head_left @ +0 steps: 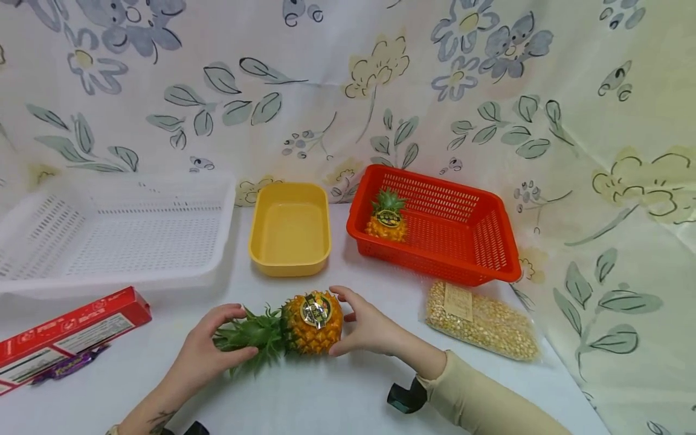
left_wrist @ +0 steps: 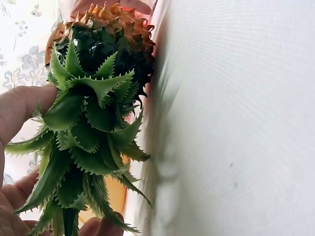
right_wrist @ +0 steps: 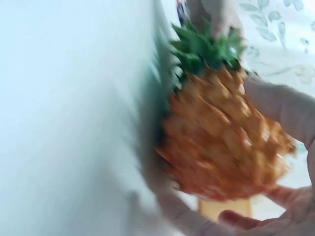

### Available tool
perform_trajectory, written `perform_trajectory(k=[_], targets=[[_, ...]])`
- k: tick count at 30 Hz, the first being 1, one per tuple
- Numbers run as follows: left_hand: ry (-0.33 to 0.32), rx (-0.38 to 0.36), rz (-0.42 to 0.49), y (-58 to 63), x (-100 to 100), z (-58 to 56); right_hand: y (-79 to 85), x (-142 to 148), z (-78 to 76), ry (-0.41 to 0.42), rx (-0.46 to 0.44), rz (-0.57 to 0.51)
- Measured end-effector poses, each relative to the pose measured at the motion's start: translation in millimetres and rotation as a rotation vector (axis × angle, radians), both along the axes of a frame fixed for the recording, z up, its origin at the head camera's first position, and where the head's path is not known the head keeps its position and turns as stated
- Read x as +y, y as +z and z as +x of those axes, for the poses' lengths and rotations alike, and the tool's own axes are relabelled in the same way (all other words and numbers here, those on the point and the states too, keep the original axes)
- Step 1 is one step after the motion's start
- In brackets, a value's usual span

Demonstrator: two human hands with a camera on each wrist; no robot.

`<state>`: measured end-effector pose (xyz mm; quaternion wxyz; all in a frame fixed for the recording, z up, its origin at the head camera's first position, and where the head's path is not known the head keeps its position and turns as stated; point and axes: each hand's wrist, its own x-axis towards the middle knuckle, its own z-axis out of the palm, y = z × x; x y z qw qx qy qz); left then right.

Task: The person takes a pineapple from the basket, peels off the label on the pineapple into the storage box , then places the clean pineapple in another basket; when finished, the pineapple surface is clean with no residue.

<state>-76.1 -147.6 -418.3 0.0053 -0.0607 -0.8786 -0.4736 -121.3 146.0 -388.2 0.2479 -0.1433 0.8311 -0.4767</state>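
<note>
Leftmost, a purple wrapped item (head_left: 70,365) lies close along a red box (head_left: 76,335), which rests flat and slantwise before the white basket (head_left: 141,241), perhaps set there simply to stay near at hand. Next comes the left hand (head_left: 206,343), its thumb on one side of the leafy crown (head_left: 252,335) and its fingers curled round the other, a hold that likely steadies the floppy, spiny leaves without crushing them. The pineapple (head_left: 304,329) itself lies lengthwise between the two hands, over the middle of the tabletop (head_left: 304,399), label facing up; whether it bears on the cloth or hangs just above, I cannot tell. Behind it stands a yellow tub (head_left: 290,238), apart from both baskets. At the fruit's base the right hand (head_left: 370,326) grips with thumb and fingers spread around the rounded end, presumably because the heavier body needs the broader support. Farther right, a red basket (head_left: 446,235) holds a second pineapple (head_left: 387,219) at its left end, crown upward, probably propped by the wall. Finally, a bag of kernels (head_left: 481,326) lies flat just in front of that basket, a sensible position for loose contents.
</note>
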Motion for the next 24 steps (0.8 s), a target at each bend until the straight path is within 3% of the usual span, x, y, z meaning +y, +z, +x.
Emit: perform_trajectory(k=[4, 10, 24], targets=[[-0.002, 0.053, -0.002, -3.0, 0, 1.2, -9.7, -5, 3.5, -0.009, 0.02, -0.073], [0.016, 0.1, 0.004, -3.3, 0, 0.7, -12.7, -8, 2.6, -0.048, 0.058, -0.081], [0.014, 0.081, 0.021, -2.3, -7, -25.6, -17.6, -17, -24.0, -0.065, 0.105, -0.138]])
